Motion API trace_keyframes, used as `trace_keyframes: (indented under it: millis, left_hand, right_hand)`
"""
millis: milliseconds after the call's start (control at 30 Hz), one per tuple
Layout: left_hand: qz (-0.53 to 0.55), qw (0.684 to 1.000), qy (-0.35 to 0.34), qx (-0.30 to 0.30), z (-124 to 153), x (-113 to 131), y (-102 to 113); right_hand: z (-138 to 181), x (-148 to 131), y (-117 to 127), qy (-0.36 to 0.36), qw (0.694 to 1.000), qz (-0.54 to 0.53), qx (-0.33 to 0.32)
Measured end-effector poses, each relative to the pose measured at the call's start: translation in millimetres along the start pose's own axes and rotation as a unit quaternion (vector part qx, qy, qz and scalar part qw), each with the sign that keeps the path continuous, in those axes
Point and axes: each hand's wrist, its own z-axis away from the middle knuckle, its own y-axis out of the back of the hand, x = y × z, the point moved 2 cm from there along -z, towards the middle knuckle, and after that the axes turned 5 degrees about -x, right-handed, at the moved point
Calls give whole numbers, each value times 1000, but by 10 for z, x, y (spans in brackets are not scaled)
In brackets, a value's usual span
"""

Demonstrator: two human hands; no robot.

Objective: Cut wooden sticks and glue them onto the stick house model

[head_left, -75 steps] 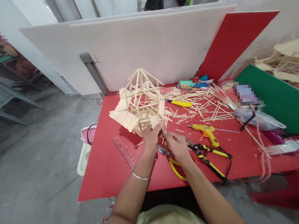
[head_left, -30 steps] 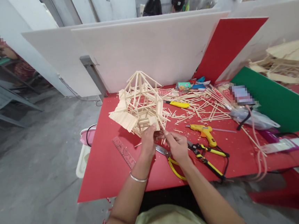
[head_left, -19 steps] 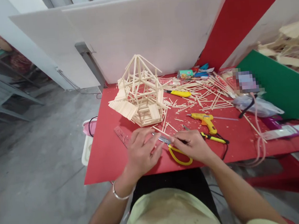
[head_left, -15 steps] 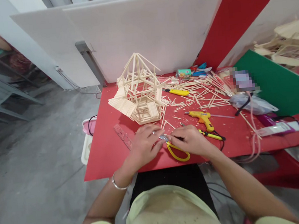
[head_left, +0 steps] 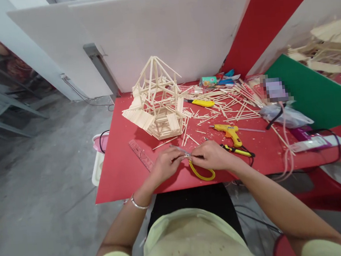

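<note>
My left hand (head_left: 167, 165) and my right hand (head_left: 211, 154) meet above the near edge of the red table, fingertips pinched together. What they pinch is too small and too covered to make out. Under and between them lie scissors (head_left: 202, 174) with yellow handles, the blades partly hidden by my fingers. Just beyond stands a pavilion-like model (head_left: 159, 105) built of thin wooden sticks, with slatted panels at its left. A clear ruler (head_left: 141, 155) rests left of my left hand. A black-and-yellow handled tool (head_left: 240, 151) lies right of my right hand.
A yellow glue gun (head_left: 228, 132) lies on the red table (head_left: 115, 176). Behind it are a yellow utility knife (head_left: 203, 102) and many scattered wooden sticks (head_left: 240, 112). A green board (head_left: 313, 91) and a plastic bag (head_left: 285, 116) are at the right. White boards (head_left: 156, 37) stand behind.
My left hand's fingers have drawn in to a tighter pinch near my right fingertips. A loose stick in front of the model has come into view. The camera view has shifted slightly.
</note>
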Motion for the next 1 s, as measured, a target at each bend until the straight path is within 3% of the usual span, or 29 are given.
trace_keyframes:
  millis: [133, 233, 400, 500, 633, 833, 1000]
  left_hand:
    - [-19, 1000, -12, 14, 8, -93, -108]
    - [-29, 999, -18, 40, 8, -127, -158]
    - [3, 991, 18, 134, -11, -155, -81]
    - [71, 980, 79, 168, -17, -238, -54]
    - [192, 951, 151, 189, -16, -357, -150]
    - [329, 896, 212, 209, -24, -420, -352]
    - [340, 891, 217, 210, -31, -412, -420]
  right_hand:
    - [-8, 30, -56, 5, 999, 46, -19]
    - [83, 89, -86, -13, 999, 51, 3]
    - [649, 400, -74, -161, 978, 86, 98]
    - [1070, 658, -113, -270, 942, 188, 69]
    - [1358, 912, -184, -316, 914, 254, -13]
    - [1227, 999, -45, -293, 909, 282, -92]
    - [1124, 1002, 61, -331, 903, 248, -113]
